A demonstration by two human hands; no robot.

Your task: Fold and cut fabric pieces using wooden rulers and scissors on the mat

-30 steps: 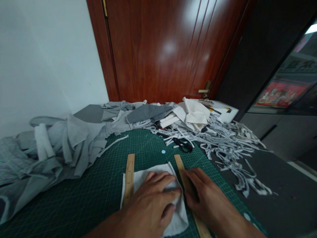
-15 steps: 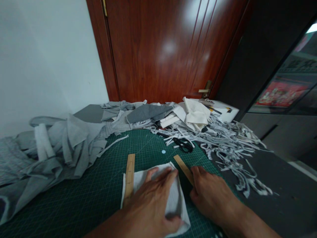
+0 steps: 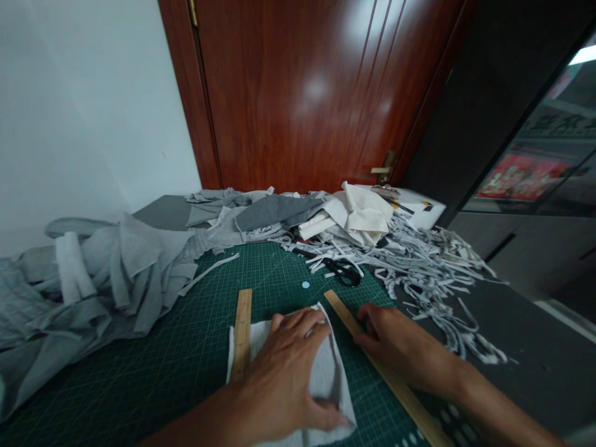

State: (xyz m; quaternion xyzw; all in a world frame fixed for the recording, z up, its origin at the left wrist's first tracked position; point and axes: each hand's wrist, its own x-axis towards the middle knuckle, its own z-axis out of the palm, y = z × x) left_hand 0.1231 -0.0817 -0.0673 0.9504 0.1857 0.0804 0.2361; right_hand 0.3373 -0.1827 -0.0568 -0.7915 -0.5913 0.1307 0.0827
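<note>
A folded piece of light grey cloth (image 3: 333, 372) lies on the green cutting mat (image 3: 270, 267). Over it my left hand (image 3: 284, 372) is bent, fingertips pressing near the cloth's far edge and the thumb apart at its near right corner. A short wooden ruler (image 3: 242, 335) rests along the cloth's left side, its near end hidden by my left hand. To the right of the cloth, my right hand (image 3: 395, 338) has its fingers closed on a longer wooden ruler (image 3: 395, 385), which slants across the mat.
Black-handled scissors (image 3: 343, 271) lie beyond the rulers, near a small pale disc (image 3: 305, 285). Grey fabric (image 3: 135, 267) is heaped on the left. Cut fabric strips (image 3: 433, 273) tangle on the right, and folded cream cloth (image 3: 365, 214) sits at the back by a door (image 3: 298, 99).
The fingers of my left hand have drawn in and bent more on the cloth. My right hand has shifted slightly, and more of the long ruler shows below it.
</note>
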